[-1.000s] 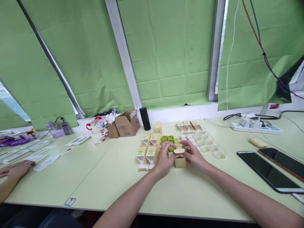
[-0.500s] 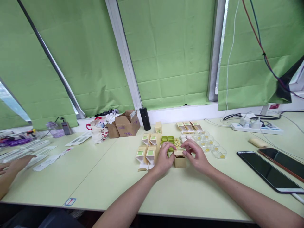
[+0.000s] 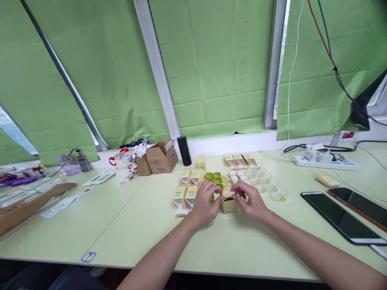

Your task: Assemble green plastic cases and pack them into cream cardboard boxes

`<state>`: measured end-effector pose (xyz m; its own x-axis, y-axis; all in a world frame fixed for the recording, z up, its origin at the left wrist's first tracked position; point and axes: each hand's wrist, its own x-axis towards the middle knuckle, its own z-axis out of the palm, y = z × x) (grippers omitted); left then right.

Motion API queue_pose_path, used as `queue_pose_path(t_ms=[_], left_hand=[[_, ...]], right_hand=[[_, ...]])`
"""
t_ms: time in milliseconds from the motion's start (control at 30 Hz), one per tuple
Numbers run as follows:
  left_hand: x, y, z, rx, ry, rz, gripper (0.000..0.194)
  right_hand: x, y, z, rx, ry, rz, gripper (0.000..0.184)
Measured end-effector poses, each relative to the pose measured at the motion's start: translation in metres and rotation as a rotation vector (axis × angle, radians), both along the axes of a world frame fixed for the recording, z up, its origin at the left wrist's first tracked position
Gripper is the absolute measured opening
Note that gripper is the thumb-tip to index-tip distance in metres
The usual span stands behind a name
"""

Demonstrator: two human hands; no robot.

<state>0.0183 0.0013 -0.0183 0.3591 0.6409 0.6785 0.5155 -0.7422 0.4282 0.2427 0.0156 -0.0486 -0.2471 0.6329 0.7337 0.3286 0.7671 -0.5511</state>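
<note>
A small kraft cardboard box [image 3: 229, 206] stands on the table, its top flap raised. My left hand [image 3: 207, 202] pinches the flap's left end between thumb and fingers. On the other side, my right hand [image 3: 251, 200] pinches the right end. Beside my left hand lie partly folded boxes [image 3: 179, 197] with green labels. Just behind the hands are green square cups [image 3: 213, 176], small yellowish pieces [image 3: 225, 182] and white rounded pieces [image 3: 237, 175]. Clear plastic cups [image 3: 263, 181] with yellow centres sit beyond my right hand. The box's inside is mostly hidden.
Another person's arm [image 3: 36, 201] reaches in from the left over white strips. Behind stand a brown carton [image 3: 163, 158], a cloth bag [image 3: 125, 168] and a black cylinder [image 3: 184, 151]. Phones [image 3: 341, 217] and a power strip [image 3: 326, 161] lie at the right.
The flap has tipped back, showing more of the box's opening. My left fingers have curled closer around its end. The other person's arm has reached farther in from the left.
</note>
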Motion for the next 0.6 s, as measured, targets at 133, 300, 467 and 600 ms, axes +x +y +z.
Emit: queue_pose_path(t_ms=[133, 300, 467, 600], left_hand=[[0.0015, -0.0005, -0.0008, 0.084, 0.055, -0.009, 0.004], [0.0013, -0.0015, -0.0009, 0.124, 0.109, -0.012, 0.004], [0.0028, -0.0034, -0.0008, 0.136, 0.122, -0.009, 0.007], [0.0028, -0.0032, -0.0021, 0.130, 0.115, -0.010, 0.008]], right_hand=[[0.0021, -0.0018, 0.0022, 0.026, -0.059, -0.012, 0.003], [0.0036, -0.0024, 0.0043, 0.058, -0.078, -0.009, 0.007], [0.0051, -0.0002, 0.0011, 0.094, -0.095, 0.007, 0.012], [0.0049, -0.0002, 0.0001, 0.137, -0.111, 0.004, 0.015]])
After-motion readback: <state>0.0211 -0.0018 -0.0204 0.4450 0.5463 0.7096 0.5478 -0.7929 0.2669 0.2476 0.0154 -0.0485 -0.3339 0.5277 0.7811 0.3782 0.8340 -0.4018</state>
